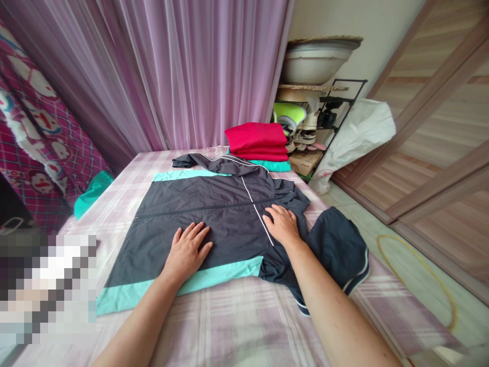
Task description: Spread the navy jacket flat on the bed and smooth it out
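Note:
A dark navy jacket point(206, 204) with teal panels and thin white piping lies spread flat on a bed with a pink checked sheet point(237, 321). My left hand point(187, 252) rests flat on the jacket's near half, fingers stretched out and slightly apart. My right hand point(281, 223) lies flat on the jacket's right part, beside the white piping line, fingers extended. One dark sleeve point(338, 247) hangs toward the bed's right edge. Neither hand holds anything.
A stack of folded red clothes point(256, 140) on a teal garment sits at the bed's far end. A teal cloth point(91, 192) lies at the left edge. Purple curtains hang behind. A shoe rack point(309, 127), white bag point(359, 135) and wooden doors stand on the right.

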`<state>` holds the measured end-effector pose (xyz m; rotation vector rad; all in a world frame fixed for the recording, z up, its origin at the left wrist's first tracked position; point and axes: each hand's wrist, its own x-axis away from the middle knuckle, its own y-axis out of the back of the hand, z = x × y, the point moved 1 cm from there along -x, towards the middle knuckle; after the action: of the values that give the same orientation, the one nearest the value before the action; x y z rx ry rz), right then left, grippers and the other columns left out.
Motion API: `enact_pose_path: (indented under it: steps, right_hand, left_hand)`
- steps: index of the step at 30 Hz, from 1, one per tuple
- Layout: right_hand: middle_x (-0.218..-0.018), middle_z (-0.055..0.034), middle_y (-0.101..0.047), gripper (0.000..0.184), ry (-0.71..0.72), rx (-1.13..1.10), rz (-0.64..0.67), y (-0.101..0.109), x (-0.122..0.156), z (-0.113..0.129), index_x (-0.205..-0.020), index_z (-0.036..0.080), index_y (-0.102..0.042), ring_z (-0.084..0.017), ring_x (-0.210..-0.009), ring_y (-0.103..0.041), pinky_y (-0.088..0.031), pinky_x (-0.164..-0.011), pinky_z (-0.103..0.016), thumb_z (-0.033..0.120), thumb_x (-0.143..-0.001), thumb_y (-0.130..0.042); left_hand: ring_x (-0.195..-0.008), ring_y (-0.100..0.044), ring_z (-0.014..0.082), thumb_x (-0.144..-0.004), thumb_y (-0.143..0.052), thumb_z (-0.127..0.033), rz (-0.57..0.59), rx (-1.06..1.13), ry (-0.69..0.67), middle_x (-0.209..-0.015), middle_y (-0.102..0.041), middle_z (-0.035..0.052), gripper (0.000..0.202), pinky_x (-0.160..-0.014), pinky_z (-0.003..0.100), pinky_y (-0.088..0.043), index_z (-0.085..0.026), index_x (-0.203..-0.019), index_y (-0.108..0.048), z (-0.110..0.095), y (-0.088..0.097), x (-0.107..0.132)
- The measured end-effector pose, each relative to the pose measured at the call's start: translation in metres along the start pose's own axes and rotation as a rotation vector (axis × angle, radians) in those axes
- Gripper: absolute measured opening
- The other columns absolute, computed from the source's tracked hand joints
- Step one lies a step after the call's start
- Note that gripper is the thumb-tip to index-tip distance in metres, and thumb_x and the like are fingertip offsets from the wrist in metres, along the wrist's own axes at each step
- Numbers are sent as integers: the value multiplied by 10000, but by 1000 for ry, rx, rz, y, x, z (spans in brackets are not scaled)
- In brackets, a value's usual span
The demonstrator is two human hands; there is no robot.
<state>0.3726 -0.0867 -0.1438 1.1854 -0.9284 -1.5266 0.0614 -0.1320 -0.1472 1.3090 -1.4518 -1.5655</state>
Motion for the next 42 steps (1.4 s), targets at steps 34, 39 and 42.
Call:
enact_pose_path:
  steps: [34, 39, 42]
  right_hand:
    - [-1435, -67, -563, 359, 61, -84, 148, 62, 63, 3, -1253, 297, -665, -240, -1353, -462, -308, -1127, -475, 341, -918, -546]
    - [-1338, -80, -643, 300, 78, -98, 77, 65, 84, -19, -1168, 262, -716, -214, -1290, -536, -353, -1110, -421, 313, -931, -539]
    - [-1284, -81, -676, 293, 99, -125, 3, 64, 89, -29, -1138, 237, -733, -195, -1249, -575, -401, -1081, -351, 303, -945, -522]
  left_hand:
    - [-955, -687, 263, -942, -311, -439, -8, -85, -84, -1089, -743, 96, 509, -914, 388, -512, -213, -1116, -733, -8, 37, 5]
    - [-1059, -675, 265, -916, -311, -503, 22, -17, -35, -1150, -737, 83, 554, -996, 383, -491, -208, -1118, -733, 15, 41, 25]
    - [-1132, -655, 276, -909, -286, -522, 39, -23, 39, -1210, -720, 94, 603, -1039, 397, -474, -188, -1159, -720, 37, 39, 36]
